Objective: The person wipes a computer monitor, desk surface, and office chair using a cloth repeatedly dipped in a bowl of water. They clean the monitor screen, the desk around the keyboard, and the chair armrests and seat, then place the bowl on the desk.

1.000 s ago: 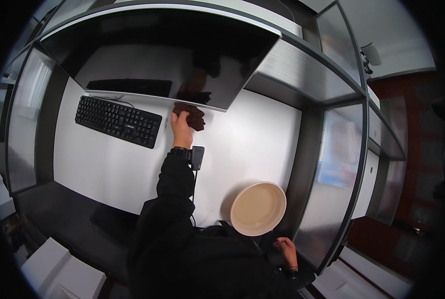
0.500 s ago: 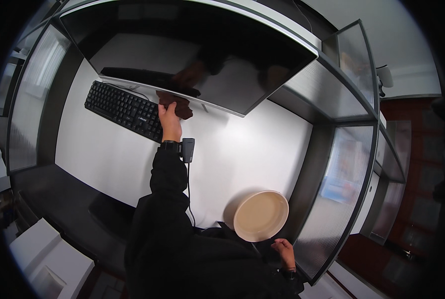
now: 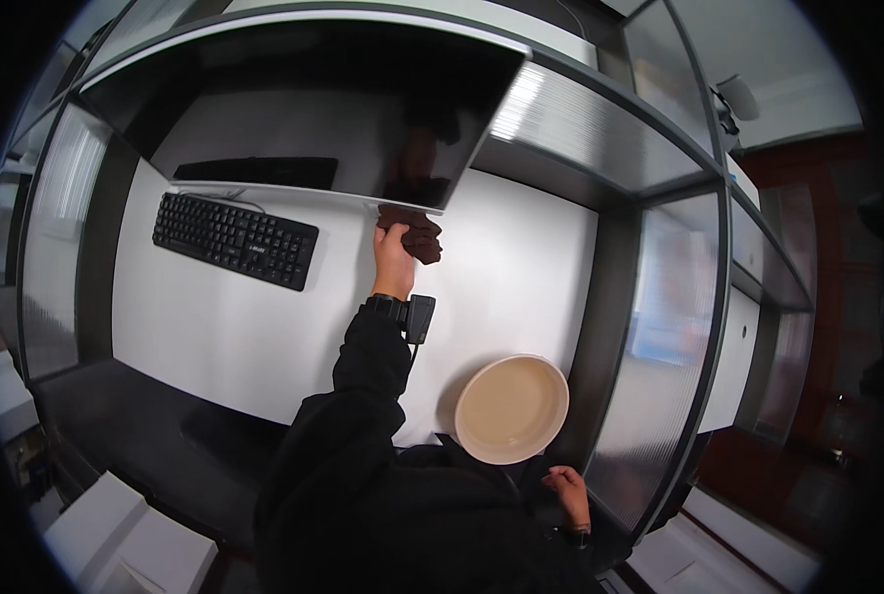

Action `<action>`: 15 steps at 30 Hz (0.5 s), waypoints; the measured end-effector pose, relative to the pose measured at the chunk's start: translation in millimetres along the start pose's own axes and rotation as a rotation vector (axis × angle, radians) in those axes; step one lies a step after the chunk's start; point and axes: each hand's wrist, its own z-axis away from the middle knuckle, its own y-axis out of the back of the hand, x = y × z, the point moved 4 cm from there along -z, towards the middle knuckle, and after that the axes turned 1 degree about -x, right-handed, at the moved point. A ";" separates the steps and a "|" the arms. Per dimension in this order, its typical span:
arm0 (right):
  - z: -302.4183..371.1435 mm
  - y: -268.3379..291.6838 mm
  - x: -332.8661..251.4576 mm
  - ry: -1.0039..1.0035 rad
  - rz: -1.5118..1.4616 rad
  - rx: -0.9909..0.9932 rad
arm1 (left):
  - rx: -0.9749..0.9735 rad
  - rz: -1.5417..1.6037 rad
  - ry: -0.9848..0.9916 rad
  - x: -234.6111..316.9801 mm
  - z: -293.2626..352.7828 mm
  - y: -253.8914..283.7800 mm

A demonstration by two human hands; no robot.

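My left hand (image 3: 393, 265) reaches far over the white desk, closed around a crumpled dark brown cloth (image 3: 420, 239). The cloth is just below the lower right corner of a large black monitor (image 3: 293, 114), whose glass reflects the arm. To the left of that hand lies a black keyboard (image 3: 236, 240), apart from it. A round beige basin (image 3: 512, 409) is at the near right, with nothing visible inside. Beside its near edge, my right hand (image 3: 569, 491) hangs low with curled fingers, and I see nothing in it.
Dark-framed partitions with ribbed translucent panels (image 3: 665, 366) enclose the white desk (image 3: 214, 342). A small black device (image 3: 419, 319) with a cable is at my left wrist. White boxes (image 3: 130, 535) are at the lower left.
My left hand has moved right with the cloth, from the keyboard's right end to below the monitor's lower right corner. The view has turned slightly. My right hand stays near the basin.
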 end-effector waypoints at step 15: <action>13.3 16.0 42.9 0.009 -0.127 0.055 | -0.254 -0.151 0.167 -64.4 19.9 -75.0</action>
